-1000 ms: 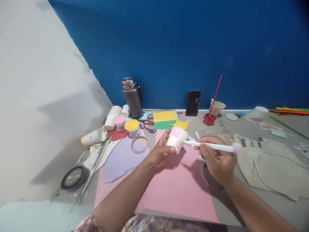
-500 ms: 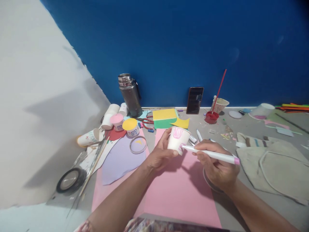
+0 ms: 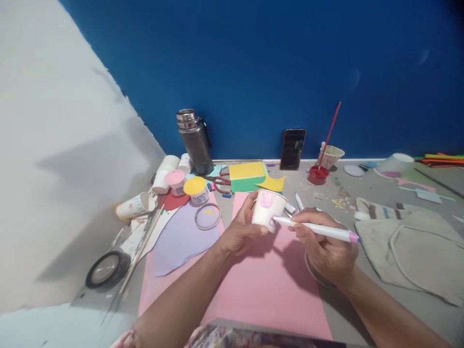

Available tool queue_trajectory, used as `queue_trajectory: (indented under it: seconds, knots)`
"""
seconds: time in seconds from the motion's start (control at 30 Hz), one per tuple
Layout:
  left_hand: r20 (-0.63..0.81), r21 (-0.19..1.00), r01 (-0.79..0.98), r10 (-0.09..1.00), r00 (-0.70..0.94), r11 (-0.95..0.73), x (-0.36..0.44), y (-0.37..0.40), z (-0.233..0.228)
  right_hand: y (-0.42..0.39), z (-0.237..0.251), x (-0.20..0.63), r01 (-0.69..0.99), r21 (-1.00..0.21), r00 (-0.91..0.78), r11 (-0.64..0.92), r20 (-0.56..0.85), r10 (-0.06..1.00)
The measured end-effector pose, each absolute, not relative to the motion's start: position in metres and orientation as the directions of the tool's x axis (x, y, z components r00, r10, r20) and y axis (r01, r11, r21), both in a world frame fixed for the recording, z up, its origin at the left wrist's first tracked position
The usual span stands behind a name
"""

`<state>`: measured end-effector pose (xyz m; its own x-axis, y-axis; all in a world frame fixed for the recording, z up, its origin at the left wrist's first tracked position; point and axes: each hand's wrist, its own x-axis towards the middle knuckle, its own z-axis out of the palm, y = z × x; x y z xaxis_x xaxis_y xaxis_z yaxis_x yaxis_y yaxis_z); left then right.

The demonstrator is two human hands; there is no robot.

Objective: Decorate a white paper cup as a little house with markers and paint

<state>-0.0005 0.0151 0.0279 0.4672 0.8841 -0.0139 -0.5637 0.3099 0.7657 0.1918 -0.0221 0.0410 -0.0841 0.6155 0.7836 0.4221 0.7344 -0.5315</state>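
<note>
My left hand (image 3: pixel 239 231) is closed around a white paper cup (image 3: pixel 263 216), thumb near its base and fingers behind it. Pink marker lines show on the cup's side, one patch near the rim and a smaller one lower down. In my right hand (image 3: pixel 328 249) is a white marker pen (image 3: pixel 322 231) with a pink band at its back end. The pen's tip touches the lower right of the cup, at the smaller pink outline. Beneath both hands lies a sheet of pink paper (image 3: pixel 268 295).
A steel flask (image 3: pixel 195 145) and a phone (image 3: pixel 293 150) stand by the blue wall. Left are decorated cups (image 3: pixel 196 192), lilac paper (image 3: pixel 177 241) and a tape roll (image 3: pixel 105 270). To the right lie a beige cloth bag (image 3: pixel 416 251) and a red paint pot (image 3: pixel 318 175) holding a stick.
The marker's back end has shifted slightly while its tip stays at the cup's lower right side. My left hand and the cup hold nearly the same place.
</note>
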Motion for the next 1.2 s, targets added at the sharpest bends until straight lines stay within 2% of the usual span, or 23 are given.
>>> queue_trajectory:
  seconds: [0.5, 0.83, 1.03, 1.2]
  knots:
    - [-0.006, 0.770, -0.562, 0.883, 0.469, 0.303, 0.0002, 0.0148, 0.0265, -0.0226, 0.0433, 0.1909, 0.444, -0.526, -0.039, 0.725, 0.798, 0.602]
    - [-0.008, 0.782, -0.550, 0.886, 0.463, 0.294, 0.0010, 0.0151, 0.0265, -0.0214, 0.0409, 0.1897, 0.445, -0.566, 0.013, 0.694, 0.779, 0.627]
    - [-0.011, 0.783, -0.551, 0.892, 0.451, 0.288, 0.0020, 0.0151, 0.0256, -0.0225, 0.0460, 0.1893, 0.436, -0.527, -0.038, 0.729, 0.799, 0.600]
    - [-0.002, 0.786, -0.548, 0.888, 0.461, 0.287, 0.0020, 0.0148, 0.0257, -0.0229, 0.0453, 0.1894, 0.462, -0.542, -0.004, 0.702, 0.790, 0.613]
